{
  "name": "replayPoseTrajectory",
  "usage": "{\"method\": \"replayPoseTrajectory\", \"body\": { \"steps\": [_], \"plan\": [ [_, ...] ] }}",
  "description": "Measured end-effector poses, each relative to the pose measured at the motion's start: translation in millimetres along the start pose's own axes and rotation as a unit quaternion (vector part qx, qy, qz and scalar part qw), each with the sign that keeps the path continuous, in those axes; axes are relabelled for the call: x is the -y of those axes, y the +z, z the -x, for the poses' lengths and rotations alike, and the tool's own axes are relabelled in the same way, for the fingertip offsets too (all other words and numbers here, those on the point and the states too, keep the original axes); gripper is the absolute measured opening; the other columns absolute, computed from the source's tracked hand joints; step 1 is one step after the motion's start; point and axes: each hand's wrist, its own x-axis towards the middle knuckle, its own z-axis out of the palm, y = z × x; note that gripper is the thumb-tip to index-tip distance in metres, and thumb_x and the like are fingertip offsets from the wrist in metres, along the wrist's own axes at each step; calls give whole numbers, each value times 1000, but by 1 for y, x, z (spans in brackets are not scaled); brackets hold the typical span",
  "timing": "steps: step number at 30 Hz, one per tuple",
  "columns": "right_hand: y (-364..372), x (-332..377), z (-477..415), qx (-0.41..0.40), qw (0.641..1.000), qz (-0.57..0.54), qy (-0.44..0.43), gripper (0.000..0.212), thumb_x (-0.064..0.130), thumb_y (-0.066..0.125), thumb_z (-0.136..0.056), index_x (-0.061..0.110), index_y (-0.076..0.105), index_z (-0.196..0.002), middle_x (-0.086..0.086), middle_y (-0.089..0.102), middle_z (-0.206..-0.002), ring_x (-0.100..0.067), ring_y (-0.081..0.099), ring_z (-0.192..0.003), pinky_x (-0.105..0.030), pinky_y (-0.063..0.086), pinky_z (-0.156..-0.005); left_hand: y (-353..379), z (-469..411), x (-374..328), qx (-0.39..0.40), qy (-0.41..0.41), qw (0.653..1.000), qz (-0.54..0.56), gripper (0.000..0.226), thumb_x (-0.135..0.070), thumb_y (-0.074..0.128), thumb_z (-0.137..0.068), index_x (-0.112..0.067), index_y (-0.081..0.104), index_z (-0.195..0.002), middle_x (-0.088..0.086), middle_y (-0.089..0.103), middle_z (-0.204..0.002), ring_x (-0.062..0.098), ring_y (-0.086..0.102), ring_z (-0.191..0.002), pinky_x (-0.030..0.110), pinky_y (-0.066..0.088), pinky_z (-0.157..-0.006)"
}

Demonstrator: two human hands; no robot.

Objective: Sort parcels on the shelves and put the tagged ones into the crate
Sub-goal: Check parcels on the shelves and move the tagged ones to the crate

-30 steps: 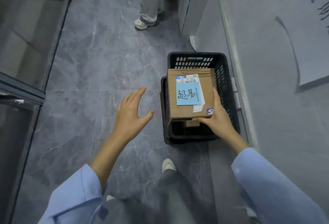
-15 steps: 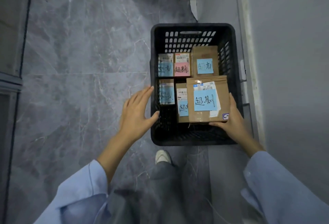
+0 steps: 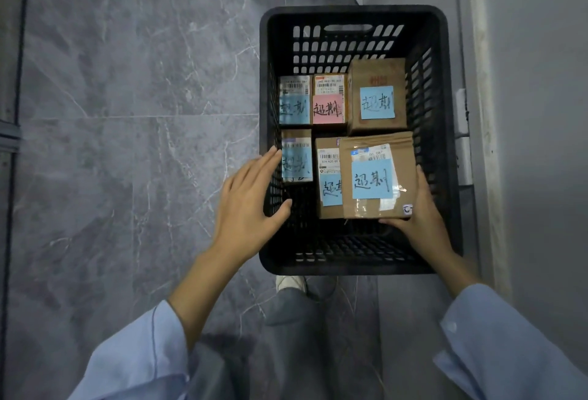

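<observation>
A black slatted crate [image 3: 356, 16] stands on the floor by the wall. Inside lie several cardboard parcels with handwritten sticky tags: a large one with a blue tag [image 3: 377, 97] at the back right, a pink-tagged one [image 3: 328, 102], and blue-tagged ones [image 3: 294, 103], [image 3: 296, 157]. My right hand [image 3: 421, 218] grips the near right corner of a blue-tagged parcel [image 3: 375, 177], held low inside the crate and overlapping another parcel [image 3: 329, 180]. My left hand [image 3: 251, 199] is spread open over the crate's left rim, holding nothing.
Grey marbled floor tiles [image 3: 127, 113] stretch to the left. A pale wall with a skirting strip [image 3: 483, 113] runs close along the crate's right side. My shoe [image 3: 291, 283] and trouser leg are just in front of the crate.
The parcel has gone down into the crate with my right hand. My left hand moved right to the crate's left rim. The view tilted down, closer to the crate.
</observation>
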Motion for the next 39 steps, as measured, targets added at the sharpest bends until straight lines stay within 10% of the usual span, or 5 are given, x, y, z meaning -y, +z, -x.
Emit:
{"method": "replayPoseTrajectory", "body": {
  "steps": [11, 16, 27, 33, 39],
  "plan": [
    [11, -15, -2, -41, 999, -4, -13, 129, 11, 89, -69, 43, -3, -154, -1, 33, -156, -24, 36, -141, -50, 42, -102, 7, 13, 4, -13, -16, 1000, 15, 73, -34, 65, -90, -24, 29, -152, -12, 29, -158, 13, 28, -144, 38, 22, -117],
    [13, -19, -11, -20, 997, -73, 10, 125, 6, 89, -66, 36, 6, -155, 12, 41, -143, 0, 40, -126, -30, 40, -97, 10, 17, 4, -12, -24, 1000, 13, 73, -34, 65, -89, -24, 30, -152, -12, 29, -158, 13, 28, -144, 37, 21, -117],
    [8, -27, -21, 20, 993, -112, 18, 124, 6, 89, -65, 24, 7, -156, 6, 44, -143, -1, 44, -123, 0, 38, -87, 24, 23, -3, -12, -30, 999, 26, 75, -31, 68, -87, -24, 31, -152, -13, 30, -157, 13, 29, -144, 37, 21, -117],
    [4, -22, -17, -4, 995, -95, -24, 124, 6, 88, -68, 28, 5, -157, -1, 42, -151, -13, 44, -134, -25, 41, -101, 17, 21, 1, -16, -27, 999, 25, 73, -34, 64, -88, -26, 30, -152, -15, 29, -157, 12, 28, -143, 32, 17, -115],
    [10, -25, -14, -21, 996, -82, -15, 121, 2, 86, -69, 35, 8, -155, 0, 43, -148, 0, 44, -124, 3, 42, -77, 14, 19, 4, -15, -33, 999, 27, 72, -36, 62, -88, -26, 30, -152, -15, 30, -157, 11, 27, -143, 34, 17, -116]
  ]
}}
